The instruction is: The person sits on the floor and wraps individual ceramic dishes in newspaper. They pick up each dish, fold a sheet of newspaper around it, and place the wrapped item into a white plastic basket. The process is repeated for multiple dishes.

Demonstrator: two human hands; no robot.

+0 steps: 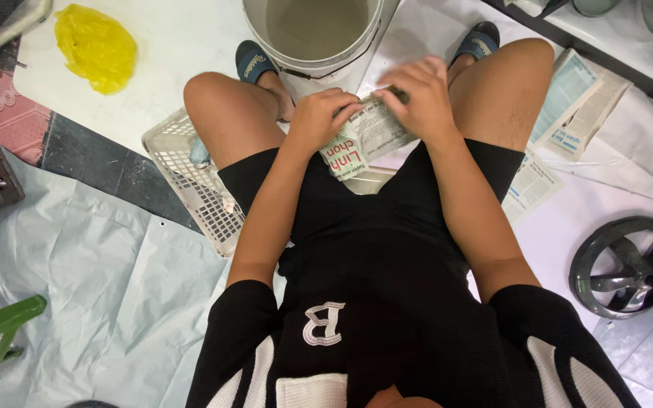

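together, both hands [372, 106] gripping newspaper piece [368, 136]

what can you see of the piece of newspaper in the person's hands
The piece of newspaper is a crumpled sheet of thin greyish printed paper with red and black lettering. It is held between the knees, just in front of the white bucket. The left hand grips its left end and the right hand covers its upper right part, so only the middle and lower edge show.

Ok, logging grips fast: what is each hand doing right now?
Left hand: closed on the folded newspaper piece.
Right hand: fingers curled, gripping the same newspaper piece at its top edge.
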